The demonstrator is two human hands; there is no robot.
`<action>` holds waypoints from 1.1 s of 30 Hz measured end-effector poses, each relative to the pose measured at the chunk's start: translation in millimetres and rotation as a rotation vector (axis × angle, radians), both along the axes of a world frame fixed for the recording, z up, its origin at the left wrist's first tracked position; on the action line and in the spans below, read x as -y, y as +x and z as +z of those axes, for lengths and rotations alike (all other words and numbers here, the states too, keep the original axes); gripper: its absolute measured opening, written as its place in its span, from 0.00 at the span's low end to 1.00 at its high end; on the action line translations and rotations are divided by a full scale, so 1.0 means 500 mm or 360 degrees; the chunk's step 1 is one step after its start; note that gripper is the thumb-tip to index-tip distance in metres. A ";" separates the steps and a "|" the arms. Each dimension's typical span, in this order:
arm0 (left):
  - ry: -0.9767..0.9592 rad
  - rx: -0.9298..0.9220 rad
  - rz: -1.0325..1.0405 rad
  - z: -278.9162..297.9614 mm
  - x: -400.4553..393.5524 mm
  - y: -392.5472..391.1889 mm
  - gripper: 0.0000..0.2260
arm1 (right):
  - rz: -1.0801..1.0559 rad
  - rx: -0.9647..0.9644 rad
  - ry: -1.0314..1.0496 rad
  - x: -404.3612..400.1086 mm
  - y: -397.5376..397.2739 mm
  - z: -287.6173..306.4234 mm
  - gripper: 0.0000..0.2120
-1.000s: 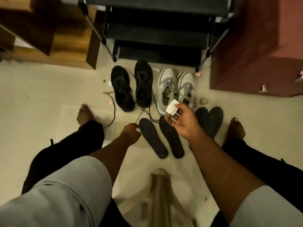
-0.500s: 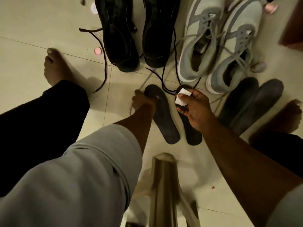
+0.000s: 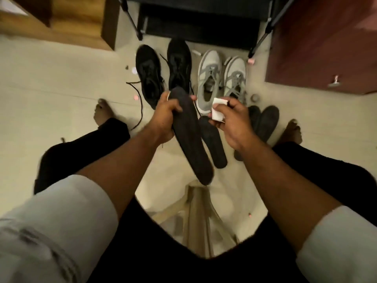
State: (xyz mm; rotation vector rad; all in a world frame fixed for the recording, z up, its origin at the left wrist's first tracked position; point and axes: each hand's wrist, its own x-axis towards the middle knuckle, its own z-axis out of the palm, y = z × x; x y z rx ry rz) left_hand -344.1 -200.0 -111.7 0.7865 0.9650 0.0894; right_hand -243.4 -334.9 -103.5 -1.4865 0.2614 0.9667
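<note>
Left hand (image 3: 167, 113) gripped a dark insole (image 3: 189, 135) near its far end, fingers curled round its edge, holding it tilted above the tiled floor (image 3: 51, 88) between the person's knees. Right hand (image 3: 230, 121) pinched a folded white wipe (image 3: 217, 111) just beside the insole's far end, not touching it. A second insole (image 3: 214, 144) lay flat on the floor below the hands, with two more insoles (image 3: 265, 123) side by side to its right. Beyond stood a pair of black sneakers (image 3: 149, 76) and, to their right, grey sneakers (image 3: 209, 78), toes toward a black rack (image 3: 200, 27). A loose black lace (image 3: 138, 103) trailed on the floor beside the black pair.
</note>
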 end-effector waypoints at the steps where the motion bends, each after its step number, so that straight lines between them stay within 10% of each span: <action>1: -0.0055 0.0109 0.0030 0.065 0.003 -0.014 0.26 | -0.0001 0.0026 0.0097 -0.002 -0.022 0.050 0.07; 6: -0.0311 0.0672 0.0311 0.254 0.050 -0.099 0.17 | 0.0029 0.0208 0.0433 0.007 -0.133 0.218 0.07; 17: -0.0701 0.0690 0.0404 0.242 0.148 -0.197 0.30 | -0.0040 0.0379 0.0169 0.077 -0.218 0.285 0.07; 33: -0.0797 0.0641 0.0027 0.272 0.191 -0.170 0.27 | 0.0646 0.2282 -0.0347 0.064 -0.157 0.295 0.08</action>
